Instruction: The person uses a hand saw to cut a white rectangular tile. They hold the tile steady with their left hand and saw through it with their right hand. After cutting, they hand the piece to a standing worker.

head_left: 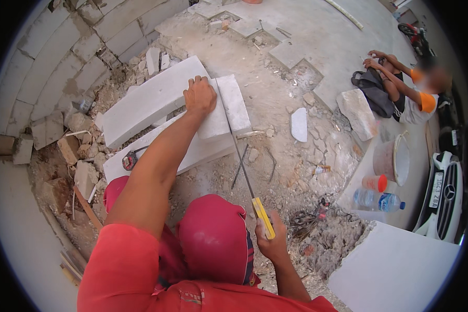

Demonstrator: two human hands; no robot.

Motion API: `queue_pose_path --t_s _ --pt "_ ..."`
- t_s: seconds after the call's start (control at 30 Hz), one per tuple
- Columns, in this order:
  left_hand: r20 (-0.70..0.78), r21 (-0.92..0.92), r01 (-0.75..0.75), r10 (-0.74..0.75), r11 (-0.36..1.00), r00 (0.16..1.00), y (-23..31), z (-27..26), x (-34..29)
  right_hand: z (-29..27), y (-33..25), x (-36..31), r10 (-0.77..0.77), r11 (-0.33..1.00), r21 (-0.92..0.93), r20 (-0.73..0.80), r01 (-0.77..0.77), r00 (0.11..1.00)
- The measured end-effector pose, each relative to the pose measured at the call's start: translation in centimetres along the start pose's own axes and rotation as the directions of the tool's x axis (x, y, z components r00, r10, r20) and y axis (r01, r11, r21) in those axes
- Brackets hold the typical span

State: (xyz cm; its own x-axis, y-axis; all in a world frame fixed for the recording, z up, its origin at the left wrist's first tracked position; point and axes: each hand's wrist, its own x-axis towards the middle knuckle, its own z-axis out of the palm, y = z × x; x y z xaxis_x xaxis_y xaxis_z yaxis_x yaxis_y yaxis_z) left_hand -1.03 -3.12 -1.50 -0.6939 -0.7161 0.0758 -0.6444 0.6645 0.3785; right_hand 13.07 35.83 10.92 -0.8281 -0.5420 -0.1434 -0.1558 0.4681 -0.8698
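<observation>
The block [213,122] is pressed by the left hand [200,96]; whether an edge is gripped cannot be told. The saw [262,212] is clasped in the right hand [273,238], well apart, its long axis pointed forward and left. The block is met by the blade [243,167] just right of the left hand, the nearer one.

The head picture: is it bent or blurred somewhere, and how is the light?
In the head view, the block wall curves toward a black rim and the car leans sideways; a blurred patch hides the seated person's head; the yellow-handled saw looks fairly well focused; light is bright, shadows soft.
</observation>
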Motion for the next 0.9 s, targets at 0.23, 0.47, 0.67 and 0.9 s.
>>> queue_pose_path --t_s 0.23,0.47,0.67,0.9 --pt "-0.064 -0.013 -0.088 0.087 0.996 0.994 0.1 0.2 0.3 4.9 0.1 12.0 -0.141 0.990 -0.025 -0.042 0.140 0.989" --pt "-0.077 -0.018 -0.064 0.062 0.998 0.995 -0.3 0.1 -0.3 0.1 0.7 -0.8 0.000 1.000 -0.016 0.010 0.000 1.000" --pt "-0.071 -0.028 -0.059 0.056 0.998 0.996 -0.4 0.4 0.5 4.6 -0.3 12.3 -0.110 0.993 -0.046 0.025 0.111 0.994" --pt "-0.070 -0.028 -0.020 0.018 0.999 0.997 0.2 -0.2 -0.4 -0.7 1.6 -1.8 0.014 0.999 -0.031 0.040 -0.013 0.999"
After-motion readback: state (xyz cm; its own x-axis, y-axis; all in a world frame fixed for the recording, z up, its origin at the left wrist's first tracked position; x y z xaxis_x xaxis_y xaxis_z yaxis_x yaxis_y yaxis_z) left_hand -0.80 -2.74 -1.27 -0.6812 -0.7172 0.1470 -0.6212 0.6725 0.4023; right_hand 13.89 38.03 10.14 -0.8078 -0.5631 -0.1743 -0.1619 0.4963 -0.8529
